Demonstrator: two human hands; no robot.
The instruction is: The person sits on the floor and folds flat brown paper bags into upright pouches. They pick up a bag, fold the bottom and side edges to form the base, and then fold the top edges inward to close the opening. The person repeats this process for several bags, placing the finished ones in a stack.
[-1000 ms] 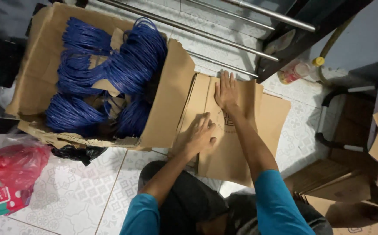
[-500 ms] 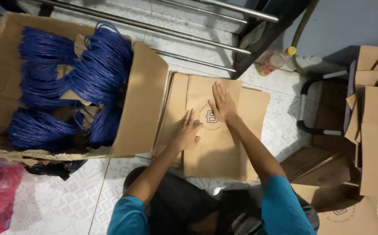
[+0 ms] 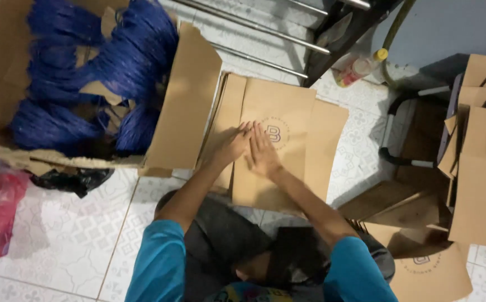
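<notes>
Pressing flat cardboard sheet (image 3: 276, 145) | left hand (image 3: 233, 144), right hand (image 3: 262, 151) both open-palmed, touching | sheet's long axis running away from person

Short teal sleeves, dk trousers

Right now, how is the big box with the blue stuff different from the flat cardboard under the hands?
The big open box stands opened up and is full of blue cord bundles; the flat cardboard piece lies folded flat on the floor, holding nothing. The left hand and right hand press on the flat piece, while neither touches the box. Both are plain brown cardboard.
</notes>
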